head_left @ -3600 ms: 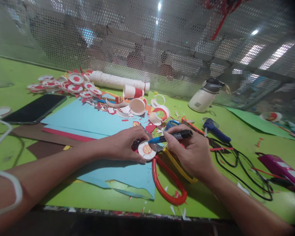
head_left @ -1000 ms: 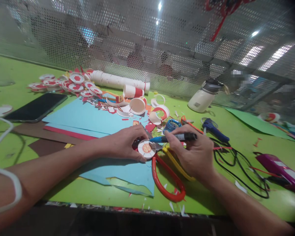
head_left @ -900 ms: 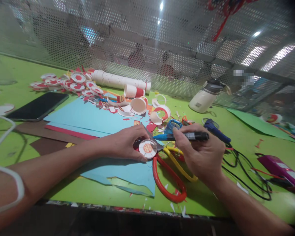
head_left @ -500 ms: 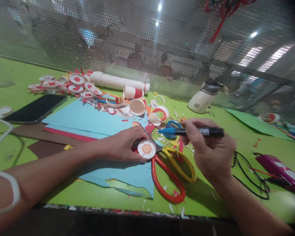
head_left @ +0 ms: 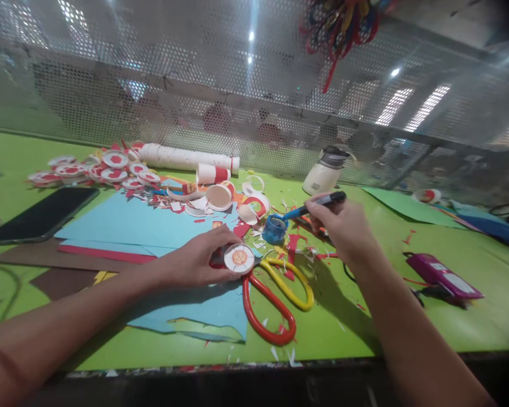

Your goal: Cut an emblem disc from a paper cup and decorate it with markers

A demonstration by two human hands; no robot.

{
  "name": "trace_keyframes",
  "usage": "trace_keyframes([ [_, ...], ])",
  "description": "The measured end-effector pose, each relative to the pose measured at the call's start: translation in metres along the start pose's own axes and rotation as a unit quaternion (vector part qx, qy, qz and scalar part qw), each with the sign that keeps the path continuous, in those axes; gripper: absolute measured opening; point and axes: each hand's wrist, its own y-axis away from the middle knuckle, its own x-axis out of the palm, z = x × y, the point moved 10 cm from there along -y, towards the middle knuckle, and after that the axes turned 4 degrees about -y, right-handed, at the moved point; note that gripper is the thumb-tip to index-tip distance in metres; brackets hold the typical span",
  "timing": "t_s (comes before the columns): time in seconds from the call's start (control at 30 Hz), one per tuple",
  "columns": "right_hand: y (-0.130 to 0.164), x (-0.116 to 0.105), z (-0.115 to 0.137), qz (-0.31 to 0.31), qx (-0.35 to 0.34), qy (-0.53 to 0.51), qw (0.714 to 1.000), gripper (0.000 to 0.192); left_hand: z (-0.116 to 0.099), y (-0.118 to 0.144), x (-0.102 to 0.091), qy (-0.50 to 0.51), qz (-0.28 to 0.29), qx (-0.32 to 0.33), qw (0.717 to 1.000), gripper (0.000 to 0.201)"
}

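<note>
Left hand (head_left: 195, 264) pinches one round white paper disc with a red centre mark (head_left: 239, 258), flat on the blue paper sheet (head_left: 144, 223). Right hand (head_left: 341, 229) closed around one blue-tipped black marker pen (head_left: 311, 207), tip over one small blue pot (head_left: 275, 228). One red-and-yellow-handled pair of scissors (head_left: 275, 297) lies just below the disc.

Paper disc (head_left: 239, 258), at left hand (head_left: 197, 261) fingertips: one red double-happiness emblem, orange ground. No other marking legible.

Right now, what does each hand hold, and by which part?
Right hand: blue marker, by its dark barrel. Left hand: round paper disc, at its left edge.
</note>
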Motion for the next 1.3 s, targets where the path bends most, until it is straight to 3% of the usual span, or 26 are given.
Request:
trace_keyframes([
  [0.3, 0.005, 0.023, -0.003, 0.055, -0.045, 0.018, 0.997, 0.023, 0.017, -0.002, -0.028, -0.077, -0.070, -0.058, 0.993, 0.040],
  [0.47, 0.010, 0.025, 0.004, 0.048, -0.058, 0.019, 0.997, 0.026, 0.022, 0.000, -0.049, -0.110, -0.136, -0.080, 0.981, 0.038],
  [0.7, -0.001, 0.025, -0.028, 0.029, 0.011, 0.014, 0.999, 0.040, 0.031, -0.001, -0.038, -0.071, -0.131, -0.092, 0.985, 0.042],
  [0.9, -0.003, 0.040, -0.072, 0.072, 0.123, 0.054, 0.988, 0.026, 0.032, -0.001, -0.039, -0.076, -0.142, -0.081, 0.984, 0.042],
  [1.0, -0.003, 0.037, -0.077, 0.059, 0.150, 0.048, 0.986, 0.019, 0.032, -0.001, -0.039, -0.069, -0.142, -0.075, 0.985, 0.041],
  [1.3, -0.010, 0.012, -0.080, -0.038, 0.190, -0.009, 0.981, 0.027, 0.033, -0.001, -0.045, -0.067, -0.169, -0.066, 0.981, 0.045],
])
